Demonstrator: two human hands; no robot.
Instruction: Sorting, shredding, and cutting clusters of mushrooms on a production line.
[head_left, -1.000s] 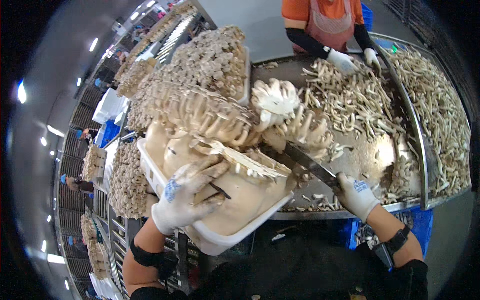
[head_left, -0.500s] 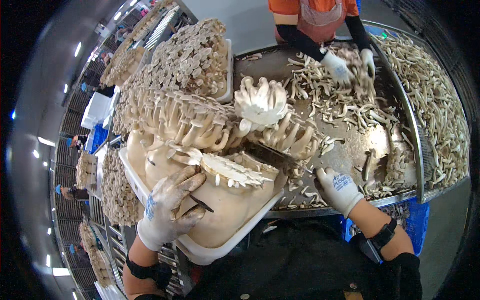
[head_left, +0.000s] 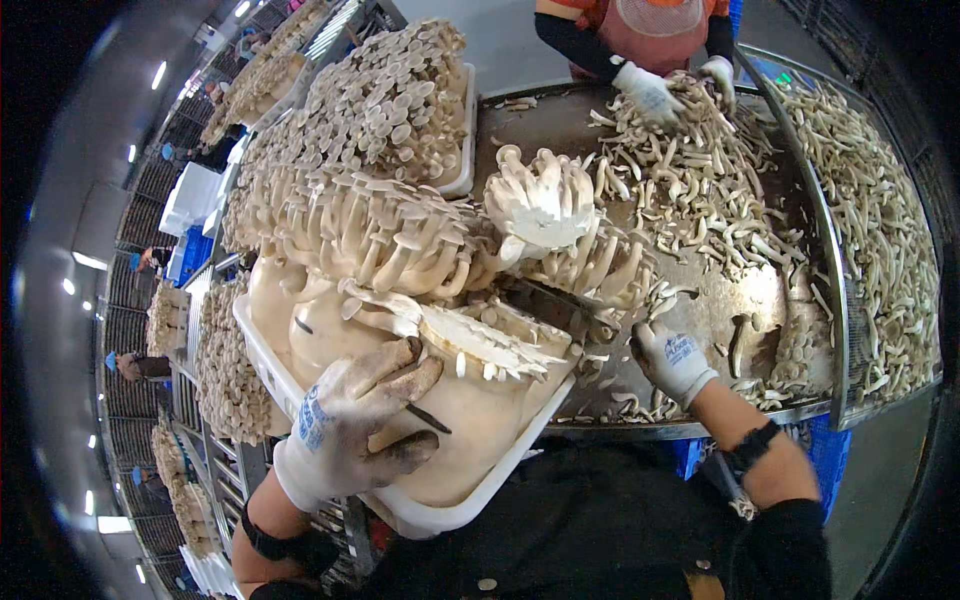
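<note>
My left hand (head_left: 365, 425), in a stained white glove, is over the smooth pale mushroom blocks (head_left: 470, 430) in a white tray (head_left: 545, 425). Its fingers are bent but apart, with nothing visibly gripped. Just beyond the fingertips lies a cut mushroom cluster (head_left: 490, 340), its white sliced face showing. My right hand (head_left: 675, 362), also gloved, is closed around a knife, the handle mostly hidden in its fist. The dark knife blade (head_left: 570, 303) points left among the clusters. Another cluster (head_left: 545, 215) stands with its white cut base turned toward me.
Loose mushrooms (head_left: 700, 190) cover much of the metal table (head_left: 540, 120). Across it, a co-worker's gloved hands (head_left: 648, 92) handle a pile. A mesh bin (head_left: 880, 240) of mushrooms stands at right. More clusters (head_left: 380, 110) fill trays on the left; a blue crate (head_left: 825, 455) sits below the table.
My left hand has shifted slightly right and down across the blocks. The co-worker's hands moved left and away, and more loose mushrooms are spread on the table. My right hand keeps the knife.
</note>
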